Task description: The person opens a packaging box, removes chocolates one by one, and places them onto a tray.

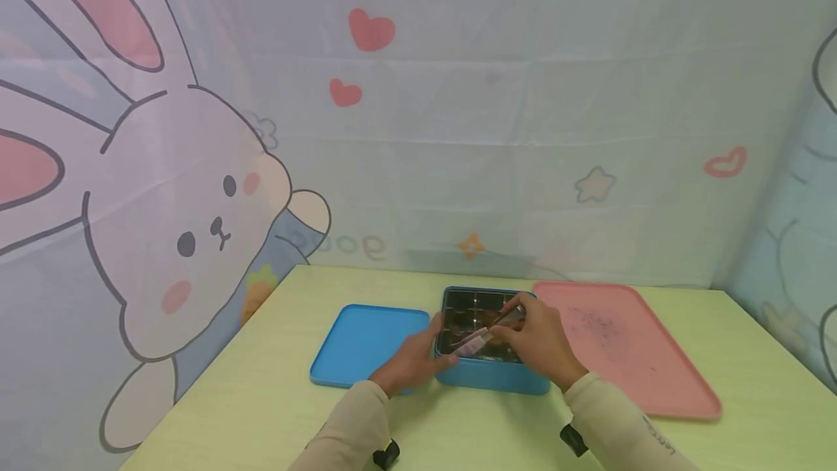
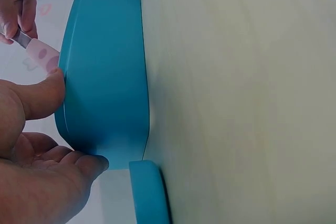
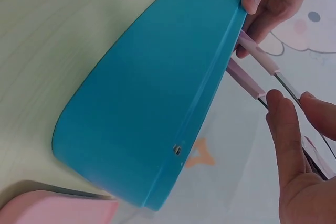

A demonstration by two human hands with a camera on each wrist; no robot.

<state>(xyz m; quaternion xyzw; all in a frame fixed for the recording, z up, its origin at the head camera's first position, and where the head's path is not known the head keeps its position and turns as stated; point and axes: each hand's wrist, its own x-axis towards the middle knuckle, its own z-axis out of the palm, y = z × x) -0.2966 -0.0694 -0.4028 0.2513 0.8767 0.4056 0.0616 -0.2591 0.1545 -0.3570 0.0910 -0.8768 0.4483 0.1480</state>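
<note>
A blue box stands on the table with a dark divided insert inside it. My left hand grips the box's near left corner, thumb at the front rim and fingers on the left side. Over the box, my right hand pinches a pair of metal tongs with pink tips. Those tips slant down into the near left part of the box. In the right wrist view the two pink arms stand apart, with their ends hidden behind the box wall. What lies between the tips is hidden.
A flat blue lid lies left of the box, close to my left hand. To the right is a large pink tray with dark specks on its surface. A cloth with a printed rabbit hangs behind the table.
</note>
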